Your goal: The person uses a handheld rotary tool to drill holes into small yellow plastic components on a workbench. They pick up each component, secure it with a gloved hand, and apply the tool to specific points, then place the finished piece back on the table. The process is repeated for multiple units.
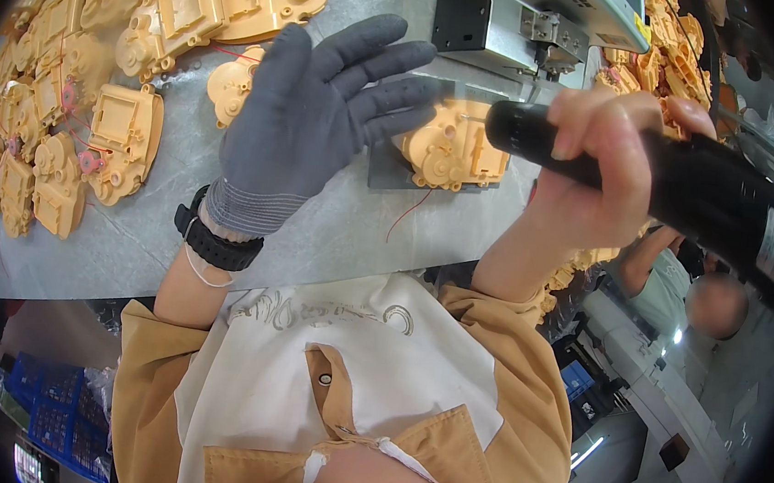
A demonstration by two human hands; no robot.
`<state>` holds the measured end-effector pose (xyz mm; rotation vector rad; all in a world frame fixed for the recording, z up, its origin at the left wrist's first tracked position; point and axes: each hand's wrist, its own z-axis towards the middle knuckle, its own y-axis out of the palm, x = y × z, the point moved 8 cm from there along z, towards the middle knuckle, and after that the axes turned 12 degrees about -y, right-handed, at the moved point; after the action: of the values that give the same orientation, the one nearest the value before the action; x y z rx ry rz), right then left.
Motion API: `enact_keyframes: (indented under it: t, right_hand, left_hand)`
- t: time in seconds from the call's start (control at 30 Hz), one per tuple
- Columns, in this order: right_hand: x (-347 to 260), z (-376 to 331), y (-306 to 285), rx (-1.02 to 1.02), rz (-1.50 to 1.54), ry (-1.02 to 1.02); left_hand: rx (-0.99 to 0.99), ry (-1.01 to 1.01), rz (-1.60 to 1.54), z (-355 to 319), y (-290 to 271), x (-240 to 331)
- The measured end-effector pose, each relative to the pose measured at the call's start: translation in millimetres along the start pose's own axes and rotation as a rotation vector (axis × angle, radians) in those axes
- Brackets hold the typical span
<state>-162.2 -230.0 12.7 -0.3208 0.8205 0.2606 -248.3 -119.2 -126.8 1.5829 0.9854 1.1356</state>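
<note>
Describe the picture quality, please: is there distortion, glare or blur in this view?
Head view: strong fisheye bending, the grey table edge curves and the corners go black; the black tool in the right hand looks oversized and slightly soft; the gloved left hand is sharp; light is even, with small glare at far right.
</note>
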Motion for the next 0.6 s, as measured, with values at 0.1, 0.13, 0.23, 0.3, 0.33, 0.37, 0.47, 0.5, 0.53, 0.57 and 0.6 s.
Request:
enact_keyframes:
  t: [0.1, 0.13, 0.23, 0.3, 0.33, 0.37, 0.47, 0.5, 0.53, 0.57, 0.6]
  right_hand:
    - [8.1, 0.6, 5.2, 0.062, 0.060, 0.111]
    - [11.6, 0.1, 7.1, 0.088, 0.114, 0.145]
    - [21.2, 1.6, 7.3, 0.173, 0.272, 0.159]
    - [19.1, -0.3, 8.3, 0.173, 0.262, 0.142]
    - [18.0, -2.5, 8.1, 0.175, 0.258, 0.134]
    - [14.6, -3.9, 8.9, 0.150, 0.223, 0.090]
    - [7.5, -6.5, 9.1, 0.090, 0.155, 0.013]
    - [10.3, -8.8, 5.8, 0.111, 0.164, 0.030]
    - [13.1, -10.0, 4.1, 0.135, 0.184, 0.037]
    - [16.8, -11.2, 1.9, 0.159, 0.204, 0.044]
    - [20.3, -12.8, -0.8, 0.183, 0.225, 0.050]
  left_hand:
    - [-0.022, -0.016, -0.199, 0.1, 5.3, 0.9]
    - [-0.034, -0.019, -0.256, -1.0, 6.0, 1.9]
    - [-0.060, -0.029, -0.398, -4.2, 8.8, 5.8]
    - [-0.088, -0.038, -0.443, -4.3, 9.9, 7.7]
    - [-0.108, -0.045, -0.447, -3.9, 9.7, 7.0]
    - [-0.127, -0.053, -0.450, -3.6, 10.4, 6.2]
    - [-0.100, -0.073, -0.426, -1.6, 13.1, 1.9]
    - [-0.041, -0.024, -0.272, 0.3, 9.3, 1.2]
    - [0.015, 0.032, -0.106, 0.8, 5.5, 0.8]
    - [0.069, 0.088, 0.061, 0.7, 3.5, -0.8]
    - [0.186, 0.216, 0.726, -1.7, 13.0, 0.4]
